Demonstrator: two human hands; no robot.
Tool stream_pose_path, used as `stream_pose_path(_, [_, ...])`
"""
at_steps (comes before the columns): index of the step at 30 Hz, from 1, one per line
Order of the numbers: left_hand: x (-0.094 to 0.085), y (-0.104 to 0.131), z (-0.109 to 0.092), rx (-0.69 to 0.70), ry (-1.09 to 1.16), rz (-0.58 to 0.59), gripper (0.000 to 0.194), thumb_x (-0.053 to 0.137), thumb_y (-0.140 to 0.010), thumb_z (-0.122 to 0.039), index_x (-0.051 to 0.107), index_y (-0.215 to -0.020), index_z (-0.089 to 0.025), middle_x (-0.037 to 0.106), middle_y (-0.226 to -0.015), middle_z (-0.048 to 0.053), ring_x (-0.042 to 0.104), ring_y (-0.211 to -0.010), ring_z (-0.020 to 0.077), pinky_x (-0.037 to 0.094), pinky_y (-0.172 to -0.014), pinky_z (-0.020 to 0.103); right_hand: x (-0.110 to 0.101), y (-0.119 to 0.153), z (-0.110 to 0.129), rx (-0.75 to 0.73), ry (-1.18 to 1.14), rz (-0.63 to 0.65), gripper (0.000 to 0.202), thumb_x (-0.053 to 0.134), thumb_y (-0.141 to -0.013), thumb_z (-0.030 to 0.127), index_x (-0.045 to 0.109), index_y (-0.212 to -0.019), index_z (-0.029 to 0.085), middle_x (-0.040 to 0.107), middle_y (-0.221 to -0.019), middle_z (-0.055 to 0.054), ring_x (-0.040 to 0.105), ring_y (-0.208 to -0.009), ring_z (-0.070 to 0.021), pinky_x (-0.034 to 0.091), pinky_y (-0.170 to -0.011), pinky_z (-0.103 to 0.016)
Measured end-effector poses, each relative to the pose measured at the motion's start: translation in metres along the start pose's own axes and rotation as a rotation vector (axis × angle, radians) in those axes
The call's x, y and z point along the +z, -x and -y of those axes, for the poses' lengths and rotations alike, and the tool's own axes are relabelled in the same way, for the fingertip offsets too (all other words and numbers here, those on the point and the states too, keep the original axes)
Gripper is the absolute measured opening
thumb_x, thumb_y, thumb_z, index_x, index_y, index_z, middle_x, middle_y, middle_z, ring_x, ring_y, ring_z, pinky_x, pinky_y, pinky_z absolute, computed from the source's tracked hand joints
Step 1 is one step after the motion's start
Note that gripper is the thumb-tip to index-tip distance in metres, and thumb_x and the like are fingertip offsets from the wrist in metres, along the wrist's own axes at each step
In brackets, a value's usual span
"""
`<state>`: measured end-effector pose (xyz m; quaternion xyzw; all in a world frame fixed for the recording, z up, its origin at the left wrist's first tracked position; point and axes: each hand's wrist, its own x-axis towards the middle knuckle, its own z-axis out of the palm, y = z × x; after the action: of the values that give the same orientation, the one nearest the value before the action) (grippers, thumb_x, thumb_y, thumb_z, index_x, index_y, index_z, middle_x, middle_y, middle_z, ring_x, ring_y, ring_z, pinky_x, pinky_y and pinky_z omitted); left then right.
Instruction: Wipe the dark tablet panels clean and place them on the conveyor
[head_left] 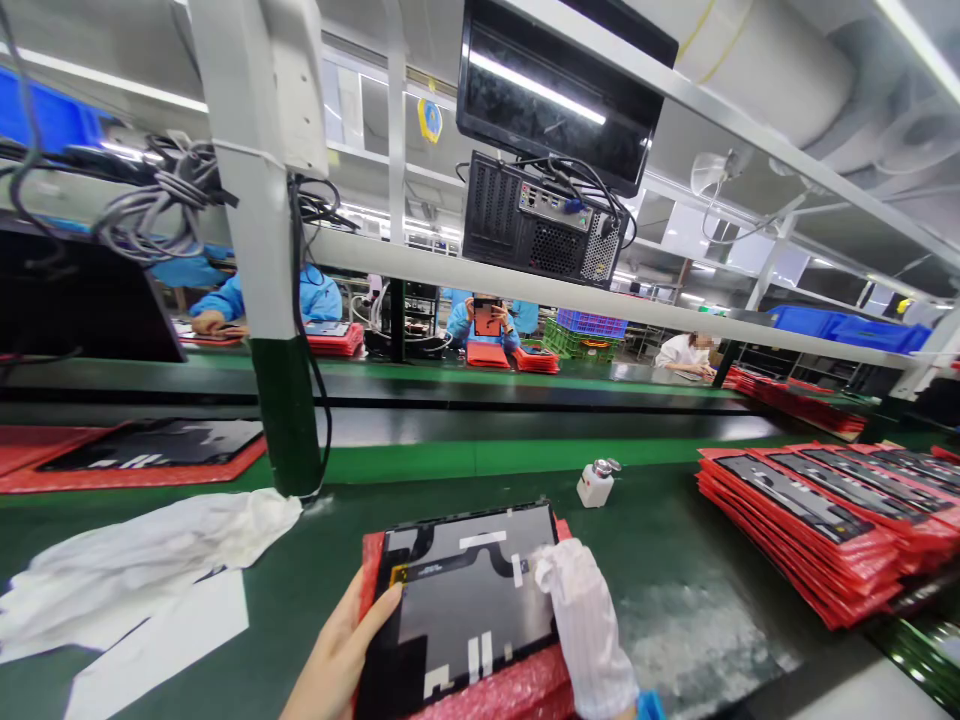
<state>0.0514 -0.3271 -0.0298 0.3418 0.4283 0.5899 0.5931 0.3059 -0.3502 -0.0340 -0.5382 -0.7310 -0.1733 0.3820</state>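
A flat display panel (472, 580), its grey and black back facing up with white tape strips, lies tilted over red bubble-wrap bags (517, 685) at the front of the bench. My bare left hand (352, 635) grips the panel's left edge, thumb on top near a small yellow tab; the other fingers are mostly hidden by the panel and the red wrap. At the right edge, my right hand (581, 610) wears a white glove with its fingers curled over the panel. What its thumb does is hidden.
Stacks of red bags topped with panels (810, 510) stand at right. A small white dispenser bottle (595, 484) sits behind the panel. White cloth (150, 550) and a white sheet (165, 640) lie left, near a green-and-white post (285, 420). Co-workers sit across the bench.
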Motion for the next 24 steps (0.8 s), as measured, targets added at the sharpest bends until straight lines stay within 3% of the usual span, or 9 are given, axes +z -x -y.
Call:
stream_pose_path(4, [0.002, 0.0, -0.002, 0.018, -0.025, 0.011, 0.066, 0.08, -0.066, -0.052, 0.064, -0.126, -0.031, 0.061, -0.14, -0.001, 0.036, -0.143, 0.0237, 0.027, -0.117, 0.031, 0.002, 0.011, 0.044, -0.071, 0.051, 0.072, 0.025, 0.058, -0.094, 0.036, 0.061, -0.117, 0.025, 0.061, -0.124, -0.007, 0.061, -0.105, -0.0201, 0.055, -0.087, -0.038])
stream_pose_path(9, [0.002, 0.0, -0.001, 0.013, -0.001, -0.01, 0.074, 0.082, -0.062, -0.052, 0.062, -0.13, -0.03, 0.06, -0.141, 0.0, 0.04, -0.14, 0.027, 0.028, -0.117, 0.033, 0.023, -0.004, 0.086, -0.163, 0.073, 0.145, 0.031, 0.058, -0.095, 0.036, 0.058, -0.122, 0.02, 0.059, -0.125, -0.009, 0.062, -0.104, -0.0207, 0.054, -0.088, -0.042])
stream_pose_path(17, [0.005, 0.004, -0.007, -0.023, 0.038, 0.034, 0.085, 0.084, -0.059, -0.05, 0.056, -0.136, -0.028, 0.061, -0.14, 0.003, 0.039, -0.141, 0.0295, 0.039, -0.111, 0.034, 0.011, 0.003, 0.056, -0.133, 0.096, 0.146, 0.03, 0.058, -0.095, 0.036, 0.059, -0.121, 0.021, 0.06, -0.125, -0.008, 0.062, -0.104, -0.0207, 0.054, -0.088, -0.041])
stream_pose_path(24, [0.006, 0.01, -0.011, 0.012, 0.003, 0.026, 0.077, 0.083, -0.06, -0.051, 0.061, -0.131, -0.026, 0.059, -0.141, 0.005, 0.044, -0.137, 0.0301, 0.038, -0.112, 0.036, 0.023, -0.009, 0.057, -0.133, 0.061, 0.139, 0.033, 0.059, -0.094, 0.036, 0.058, -0.123, 0.02, 0.059, -0.125, -0.009, 0.062, -0.105, -0.0214, 0.054, -0.088, -0.042])
